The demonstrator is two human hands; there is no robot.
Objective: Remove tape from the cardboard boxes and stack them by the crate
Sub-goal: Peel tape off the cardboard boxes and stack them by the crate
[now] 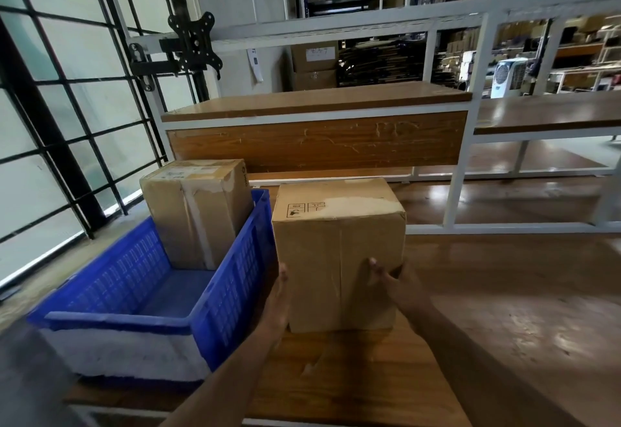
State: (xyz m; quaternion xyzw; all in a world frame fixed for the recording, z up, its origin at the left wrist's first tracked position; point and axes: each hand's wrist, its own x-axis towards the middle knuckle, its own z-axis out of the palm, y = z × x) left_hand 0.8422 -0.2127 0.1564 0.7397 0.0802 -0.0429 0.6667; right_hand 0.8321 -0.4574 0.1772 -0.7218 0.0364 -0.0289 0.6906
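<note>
two bare hands flank a cardboard box [337, 255] at lower centre of the frame, on a wooden table [504, 309]. the left hand [280, 302] lies flat along the box's left side with fingers straight, squeezed into the narrow space between the box and the blue crate [215, 295]; the right hand [391, 283] wraps the box's lower right corner, thumb on the near face and fingers curled round the side. the box stands upright just beside the crate's right wall; whether the two touch cannot be told. a strip of tape appears to run down the middle of its near face, with a pale patch of torn paper along the top front edge, so the tape looks not yet fully off. the risks, as a judgement: held low and from the sides only, the tall box could tip away or slip if lifted; the left hand may get pinched against the crate wall; pulling tape hard could rip more of the surface. to the upper left of it, a second box [198, 211] stands tilted inside the crate's far end, leaning on the rim, tape down its front; a bump to the crate might shift it. farther up the frame, a wooden shelf [316, 104] spans the white frame.
</note>
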